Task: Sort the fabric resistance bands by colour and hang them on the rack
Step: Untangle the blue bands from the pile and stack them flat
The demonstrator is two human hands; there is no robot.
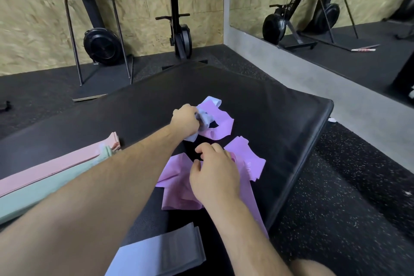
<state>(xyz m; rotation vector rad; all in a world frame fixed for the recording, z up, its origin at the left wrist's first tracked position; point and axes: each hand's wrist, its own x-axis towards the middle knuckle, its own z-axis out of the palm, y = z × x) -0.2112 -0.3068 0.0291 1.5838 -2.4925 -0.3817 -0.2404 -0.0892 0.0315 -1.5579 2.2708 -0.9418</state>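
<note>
Several purple fabric bands [220, 124] lie tangled on a black padded mat [268, 105]. My left hand [184, 120] grips a bunched light blue band [205, 119] at the far end of the purple pile. My right hand [214, 175] rests on the nearer purple bands [177, 186], fingers curled and pinching the fabric. Pink bands [44, 170] and a mint green band [40, 190] lie flat in strips at the left. A light blue band [139, 257] and a grey band [179, 246] lie near the bottom edge. No rack is visible.
Black gym machines [100, 45] stand against the chipboard wall behind the mat. A mirror [324, 2] at the right shows more equipment. Speckled rubber floor [336, 219] surrounds the mat, with a concrete strip [302, 78] along the mirror wall.
</note>
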